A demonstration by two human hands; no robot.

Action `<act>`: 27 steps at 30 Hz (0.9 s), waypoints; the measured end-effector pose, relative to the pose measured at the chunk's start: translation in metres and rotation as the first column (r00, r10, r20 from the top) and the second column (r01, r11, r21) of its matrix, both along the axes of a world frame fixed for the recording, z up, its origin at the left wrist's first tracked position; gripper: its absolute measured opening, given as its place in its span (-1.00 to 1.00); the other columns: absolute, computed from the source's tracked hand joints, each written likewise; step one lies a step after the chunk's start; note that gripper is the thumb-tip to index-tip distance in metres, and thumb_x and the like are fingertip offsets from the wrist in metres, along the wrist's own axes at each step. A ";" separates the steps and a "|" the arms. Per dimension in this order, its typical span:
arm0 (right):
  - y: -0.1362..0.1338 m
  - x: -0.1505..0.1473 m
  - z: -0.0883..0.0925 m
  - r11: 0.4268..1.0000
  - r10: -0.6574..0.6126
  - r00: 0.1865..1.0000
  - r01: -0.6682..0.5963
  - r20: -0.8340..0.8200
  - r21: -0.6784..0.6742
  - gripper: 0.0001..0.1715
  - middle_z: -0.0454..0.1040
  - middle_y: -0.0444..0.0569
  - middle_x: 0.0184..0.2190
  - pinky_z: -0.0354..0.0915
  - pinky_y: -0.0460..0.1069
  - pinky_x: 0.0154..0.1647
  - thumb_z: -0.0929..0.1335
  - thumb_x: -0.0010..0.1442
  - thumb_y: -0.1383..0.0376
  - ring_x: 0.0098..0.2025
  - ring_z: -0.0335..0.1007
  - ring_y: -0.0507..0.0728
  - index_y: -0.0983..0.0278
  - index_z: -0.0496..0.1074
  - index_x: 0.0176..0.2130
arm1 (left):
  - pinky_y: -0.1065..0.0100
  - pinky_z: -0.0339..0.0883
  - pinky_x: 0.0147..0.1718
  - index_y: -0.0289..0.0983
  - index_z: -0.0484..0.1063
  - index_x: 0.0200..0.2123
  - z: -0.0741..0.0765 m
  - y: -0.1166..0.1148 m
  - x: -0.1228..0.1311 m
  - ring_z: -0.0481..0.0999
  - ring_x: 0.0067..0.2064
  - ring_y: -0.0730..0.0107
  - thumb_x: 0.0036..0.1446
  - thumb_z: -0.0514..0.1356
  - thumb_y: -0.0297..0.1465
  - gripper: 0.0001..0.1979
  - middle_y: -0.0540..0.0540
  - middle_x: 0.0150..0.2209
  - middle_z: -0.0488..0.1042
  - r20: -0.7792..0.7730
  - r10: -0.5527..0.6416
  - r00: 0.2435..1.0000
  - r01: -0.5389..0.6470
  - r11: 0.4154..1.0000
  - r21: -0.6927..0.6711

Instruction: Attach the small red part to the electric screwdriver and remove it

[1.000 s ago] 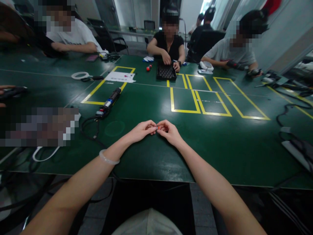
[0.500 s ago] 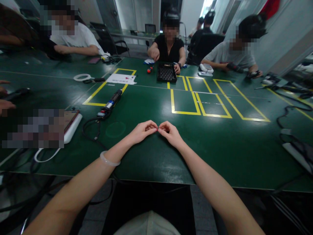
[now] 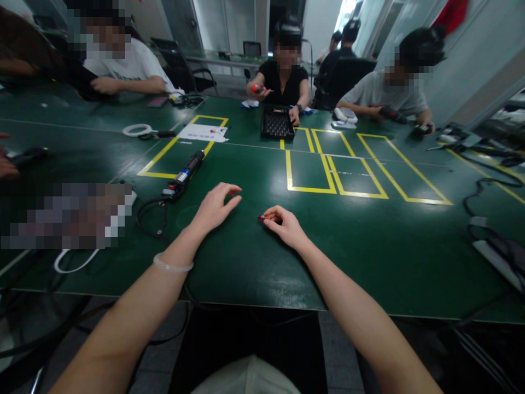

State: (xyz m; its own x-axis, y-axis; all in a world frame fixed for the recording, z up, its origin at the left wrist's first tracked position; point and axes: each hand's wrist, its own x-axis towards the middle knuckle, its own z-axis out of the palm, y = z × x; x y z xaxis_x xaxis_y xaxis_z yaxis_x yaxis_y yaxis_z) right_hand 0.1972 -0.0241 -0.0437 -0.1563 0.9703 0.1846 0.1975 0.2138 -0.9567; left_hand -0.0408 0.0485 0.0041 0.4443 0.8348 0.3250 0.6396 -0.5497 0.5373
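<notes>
A small red and orange piece (image 3: 262,218) sits at the centre of the clock, pinched between the thumb and fingers of the right hand (image 3: 283,223); its exact shape is too small to tell. The right hand comes in from four o'clock, over the green table (image 3: 246,273); whether it rests on the surface is hard to tell. The left hand (image 3: 215,207), between nine and ten o'clock, is apart from the piece, its thumb and fingers spread and grasping nothing. A pale bracelet (image 3: 173,264) circles that wrist at eight o'clock. Beyond the left hand, at ten o'clock, lies a power screwdriver (image 3: 188,171) with a black cable (image 3: 139,219). Near eleven is a sheet of paper (image 3: 203,132); farther out at ten, a white ring (image 3: 138,130) with a dark handle. Yellow tape (image 3: 314,190) marks boxes from one to two o'clock. At twelve stands a black tray (image 3: 278,125), touched by a co-worker's hand (image 3: 294,115); that person's other hand holds a red tool (image 3: 258,88).
</notes>
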 end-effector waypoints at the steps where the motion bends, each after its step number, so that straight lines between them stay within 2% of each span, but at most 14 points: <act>1: 0.000 0.000 0.000 1.000 -0.002 1.000 0.002 0.006 0.003 -0.77 0.51 -0.08 -0.33 0.33 -0.02 -0.21 0.41 0.16 0.20 -0.33 0.39 0.04 0.26 0.43 -0.19 | 0.16 0.24 0.10 -0.29 0.41 0.06 0.002 0.006 -0.011 0.43 0.06 0.12 0.32 0.05 -0.15 -0.59 -0.22 0.03 0.45 -0.047 0.104 0.993 -0.100 0.992 0.081; 3: 0.000 0.000 -0.001 1.000 -0.003 1.000 0.003 0.022 0.013 -0.77 0.51 -0.07 -0.32 0.33 -0.01 -0.21 0.40 0.16 0.20 -0.32 0.39 0.05 0.26 0.42 -0.19 | 0.11 0.16 0.17 -0.30 0.36 0.15 0.006 0.017 -0.036 0.34 0.16 0.03 0.31 0.05 -0.14 -0.53 -0.26 0.12 0.39 -0.118 0.332 0.936 -0.304 0.931 0.203; 5: 0.000 0.000 0.000 1.000 -0.001 0.999 0.000 0.041 0.023 -0.78 0.51 -0.07 -0.31 0.33 -0.01 -0.20 0.40 0.17 0.21 -0.31 0.39 0.05 0.26 0.42 -0.19 | 0.05 0.11 0.19 -0.33 0.27 0.25 0.007 0.026 -0.062 0.27 0.23 -0.06 0.28 0.09 -0.11 -0.42 -0.31 0.21 0.32 -0.190 0.525 0.829 -0.473 0.841 0.263; 8: -0.001 -0.001 0.002 1.000 0.005 0.998 -0.007 0.056 0.023 -0.79 0.50 -0.08 -0.32 0.32 -0.01 -0.19 0.39 0.17 0.21 -0.31 0.39 0.05 0.27 0.42 -0.20 | -0.06 0.10 0.19 -0.45 0.15 0.30 0.003 0.036 -0.096 0.23 0.25 -0.23 0.18 0.17 0.01 -0.18 -0.45 0.28 0.22 -0.318 0.672 0.669 -0.623 0.740 0.255; 11: -0.002 -0.001 0.004 1.000 0.011 0.998 -0.012 0.065 0.018 -0.79 0.49 -0.09 -0.34 0.32 -0.02 -0.19 0.39 0.17 0.21 -0.31 0.38 0.05 0.26 0.42 -0.20 | -0.10 0.16 0.12 -0.55 0.15 0.27 -0.003 0.042 -0.119 0.28 0.21 -0.35 0.07 0.20 0.15 -0.01 -0.58 0.23 0.25 -0.455 0.677 0.579 -0.692 0.703 0.165; 14: -0.003 -0.001 0.005 1.000 0.012 0.997 -0.013 0.081 0.017 -0.80 0.48 -0.10 -0.35 0.32 -0.02 -0.20 0.39 0.17 0.22 -0.32 0.37 0.05 0.26 0.42 -0.21 | -0.05 0.25 0.02 -0.54 0.18 0.24 -0.006 0.047 -0.129 0.35 0.15 -0.36 0.04 0.18 0.21 0.02 -0.60 0.15 0.33 -0.545 0.634 0.549 -0.720 0.690 0.078; 20: -0.003 -0.001 0.004 1.000 0.019 0.996 -0.021 0.089 0.020 -0.81 0.48 -0.10 -0.35 0.31 -0.02 -0.21 0.38 0.17 0.23 -0.32 0.37 0.04 0.26 0.43 -0.20 | 0.10 0.31 -0.13 -0.41 0.36 0.18 -0.004 0.052 -0.132 0.43 0.02 -0.20 0.06 0.09 0.25 -0.08 -0.45 0.06 0.42 -0.579 0.570 0.583 -0.703 0.711 -0.009; 23: -0.002 -0.001 0.003 1.000 0.022 0.995 -0.024 0.093 0.015 -0.81 0.48 -0.10 -0.35 0.31 -0.03 -0.22 0.39 0.18 0.23 -0.33 0.37 0.04 0.26 0.43 -0.20 | 0.14 0.32 -0.17 -0.37 0.38 0.21 -0.005 0.054 -0.134 0.44 -0.04 -0.13 0.05 0.07 0.27 -0.07 -0.39 0.00 0.45 -0.556 0.560 0.615 -0.700 0.711 -0.058; 26: -0.001 -0.002 0.002 1.000 0.023 0.995 -0.024 0.093 0.009 -0.80 0.48 -0.10 -0.35 0.31 -0.03 -0.23 0.39 0.19 0.21 -0.33 0.37 0.04 0.26 0.43 -0.20 | 0.15 0.33 -0.19 -0.37 0.38 0.21 -0.007 0.056 -0.137 0.45 -0.07 -0.09 0.05 0.09 0.25 -0.08 -0.38 -0.01 0.46 -0.547 0.569 0.614 -0.712 0.699 -0.073; 27: -0.001 -0.002 0.002 1.000 0.023 0.995 -0.024 0.092 0.008 -0.79 0.48 -0.10 -0.36 0.31 -0.03 -0.23 0.40 0.19 0.20 -0.33 0.37 0.04 0.26 0.44 -0.20 | 0.15 0.33 -0.20 -0.40 0.38 0.20 -0.008 0.056 -0.138 0.46 -0.09 -0.08 0.07 0.09 0.24 -0.08 -0.40 -0.03 0.46 -0.537 0.552 0.638 -0.688 0.722 -0.074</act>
